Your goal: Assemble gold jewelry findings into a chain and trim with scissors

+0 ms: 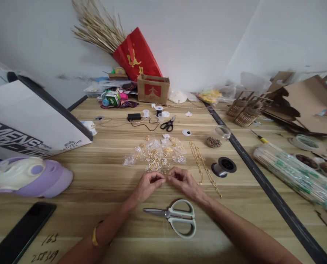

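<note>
My left hand [151, 184] and my right hand [183, 180] are close together above the middle of the table, fingertips pinched and nearly meeting. Whatever lies between the fingers is too small to make out. Just beyond them spreads a pile of small gold and clear beads [156, 161], with several little plastic bags of beads [174, 145] behind it. To the right of my right hand a gold chain [200, 161] lies loosely doubled. Light green-handled scissors [177, 216] rest on the wood below my hands, blades pointing left.
Right of the chain are a spool of thread [224, 166] and a clear jar of beads [217, 137]. Black scissors [168, 124] and a black adapter [134, 116] lie farther back. At left are a white box [34, 121], a purple bottle [37, 178] and a phone [22, 231]; wrapped sticks [292, 172] lie at right.
</note>
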`<state>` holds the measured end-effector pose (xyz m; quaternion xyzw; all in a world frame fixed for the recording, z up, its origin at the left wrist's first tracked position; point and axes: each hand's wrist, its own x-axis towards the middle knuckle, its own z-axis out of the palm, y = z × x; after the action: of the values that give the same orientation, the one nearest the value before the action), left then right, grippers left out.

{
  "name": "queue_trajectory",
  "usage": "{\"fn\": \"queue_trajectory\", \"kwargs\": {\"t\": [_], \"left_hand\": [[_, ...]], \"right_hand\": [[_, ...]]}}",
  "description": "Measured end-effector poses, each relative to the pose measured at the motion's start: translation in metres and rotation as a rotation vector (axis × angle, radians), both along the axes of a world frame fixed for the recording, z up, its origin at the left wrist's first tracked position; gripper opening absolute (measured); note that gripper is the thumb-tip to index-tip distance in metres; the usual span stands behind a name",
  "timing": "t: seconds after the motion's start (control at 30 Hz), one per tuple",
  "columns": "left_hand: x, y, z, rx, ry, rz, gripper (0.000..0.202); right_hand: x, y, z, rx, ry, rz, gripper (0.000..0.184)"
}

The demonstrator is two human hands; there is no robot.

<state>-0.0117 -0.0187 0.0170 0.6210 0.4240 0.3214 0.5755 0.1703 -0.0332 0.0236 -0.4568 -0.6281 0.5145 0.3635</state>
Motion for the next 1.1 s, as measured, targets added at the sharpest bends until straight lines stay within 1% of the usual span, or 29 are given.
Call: {"fn": "queue_trajectory", "kwargs": {"t": [0.17, 0.37, 0.43, 0.6, 0.7, 0.77, 0.87, 0.93, 1.0, 1.1], "left_hand": [[0.0003, 0.0002, -0.0035, -0.017, -0.026, 0.028, 0.020], [0.0018, -0.0026, 0.0000, -0.027, -0.039, 0.078, 0.022], [0.0021, -0.0027, 0.0001, -0.028, -0.035, 0.088, 0.021], [0.0015, -0.0019, -0.0019, 0.028, -0.016, 0.079, 0.017], [0.0009, -0.0016, -0.0008, 0.046, -0.005, 0.066, 0.017], [0.0007, -0.0013, 0.0007, 0.039, -0.020, 0.058, 0.019], [0.0005, 0.0000, 0.0015, -0.015, -0.058, 0.045, 0.022], [0.0001, 0.0012, 0.0012, -0.037, -0.064, 0.052, 0.023], [-0.0008, 0.0022, 0.0013, -0.010, -0.067, 0.068, 0.022], [-0.0020, 0.0028, 0.0037, 0.055, -0.085, 0.086, 0.021]], "right_hand": [[-0.0008, -0.0003, -0.0019, -0.016, 0.056, 0.016, 0.032], [-0.0033, -0.0024, -0.0045, 0.005, 0.108, 0.025, 0.024], [-0.0035, -0.0031, -0.0054, 0.042, 0.080, 0.021, 0.021], [-0.0024, -0.0047, -0.0034, 0.222, -0.081, -0.004, 0.014], [-0.0019, -0.0057, -0.0015, 0.307, -0.127, -0.015, 0.012], [-0.0019, -0.0062, -0.0014, 0.367, -0.142, -0.024, 0.011], [-0.0022, -0.0067, -0.0032, 0.445, -0.158, -0.019, 0.013], [-0.0024, -0.0069, -0.0047, 0.478, -0.164, -0.016, 0.014], [-0.0027, -0.0072, -0.0055, 0.485, -0.168, -0.022, 0.013], [-0.0035, -0.0078, -0.0052, 0.432, -0.156, -0.034, 0.012]]}}
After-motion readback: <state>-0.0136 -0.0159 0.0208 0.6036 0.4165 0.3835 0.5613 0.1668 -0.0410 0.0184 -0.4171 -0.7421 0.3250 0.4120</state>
